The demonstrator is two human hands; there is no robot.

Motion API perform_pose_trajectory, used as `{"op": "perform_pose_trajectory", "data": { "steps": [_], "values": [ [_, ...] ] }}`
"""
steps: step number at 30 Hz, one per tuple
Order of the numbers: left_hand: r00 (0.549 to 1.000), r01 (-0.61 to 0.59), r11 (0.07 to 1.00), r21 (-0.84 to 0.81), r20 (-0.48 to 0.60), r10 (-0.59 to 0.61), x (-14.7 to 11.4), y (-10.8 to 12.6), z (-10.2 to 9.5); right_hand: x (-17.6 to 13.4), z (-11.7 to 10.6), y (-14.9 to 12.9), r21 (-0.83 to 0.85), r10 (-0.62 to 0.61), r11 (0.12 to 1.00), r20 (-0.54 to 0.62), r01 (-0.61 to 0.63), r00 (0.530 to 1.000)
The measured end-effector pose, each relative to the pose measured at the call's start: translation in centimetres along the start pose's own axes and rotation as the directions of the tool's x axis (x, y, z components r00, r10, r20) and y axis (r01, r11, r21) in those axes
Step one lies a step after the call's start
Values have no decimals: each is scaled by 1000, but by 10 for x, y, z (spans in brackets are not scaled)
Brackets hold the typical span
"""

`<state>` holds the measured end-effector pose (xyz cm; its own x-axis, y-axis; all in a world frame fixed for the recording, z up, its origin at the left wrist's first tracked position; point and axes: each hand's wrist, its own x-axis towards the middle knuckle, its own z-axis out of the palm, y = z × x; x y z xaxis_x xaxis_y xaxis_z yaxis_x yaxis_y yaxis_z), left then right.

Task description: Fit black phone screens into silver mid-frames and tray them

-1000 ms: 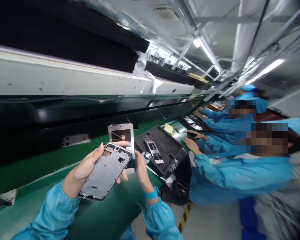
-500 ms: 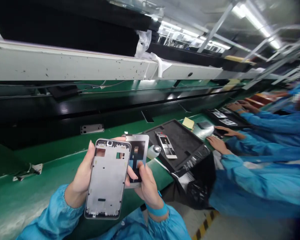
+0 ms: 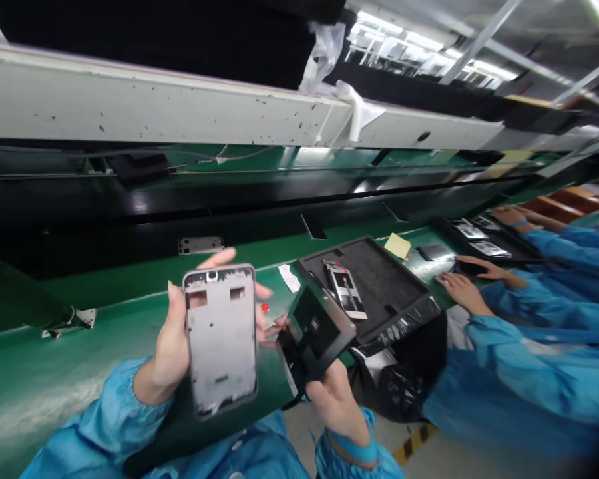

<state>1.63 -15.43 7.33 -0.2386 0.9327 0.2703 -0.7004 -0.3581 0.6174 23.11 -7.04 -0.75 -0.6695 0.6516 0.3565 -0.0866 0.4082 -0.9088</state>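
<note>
My left hand (image 3: 172,346) is closed around a grey phone frame (image 3: 223,356), its inner side with cut-outs facing me. Thumb on one edge, fingers wrapped behind and past the other edge. My right hand (image 3: 337,399) grips a phone screen assembly (image 3: 312,329) by its lower corner; the dark panel is tilted and smeared by motion. A gap separates the two parts. Beyond the screen assembly lies a black foam-lined tray (image 3: 389,279) holding at least one white-and-black phone part (image 3: 347,291).
A phone frame (image 3: 200,245) and a dark flat piece (image 3: 313,226) lie on the line behind. On the green bench are a white scrap (image 3: 289,278) and a red cap (image 3: 264,307). A yellow pad (image 3: 397,246) sits past the tray. Co-workers' hands (image 3: 464,293) work at right.
The screen assembly has swung right, away from the phone frame, and tilted in my right hand. The frame stays in my left hand. The view has shifted slightly left.
</note>
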Motion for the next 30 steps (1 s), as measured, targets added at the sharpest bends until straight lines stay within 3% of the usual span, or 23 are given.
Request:
{"op": "perform_pose_trajectory", "data": {
  "steps": [4,10,15,21,25,30],
  "values": [
    [959,-221,965,140,-148,241,25,-16,-30,32,-13,-12,-184,-157,965,151,184,976],
    [938,-288,941,176,-144,314,37,-10,-52,50,-21,-12,-328,-166,911,258,248,952],
    [941,-284,939,194,-131,312,36,1,-55,52,-18,-9,-334,-136,916,265,223,955],
    [957,-286,912,294,35,289,33,0,-61,56,-4,-5,-319,-110,924,301,209,947],
    [964,-267,891,367,111,243,31,3,-65,57,9,2,-235,-155,950,213,205,965],
    [957,-289,878,380,95,274,32,16,-71,50,5,5,-132,-145,977,170,169,975]
  ]
}}
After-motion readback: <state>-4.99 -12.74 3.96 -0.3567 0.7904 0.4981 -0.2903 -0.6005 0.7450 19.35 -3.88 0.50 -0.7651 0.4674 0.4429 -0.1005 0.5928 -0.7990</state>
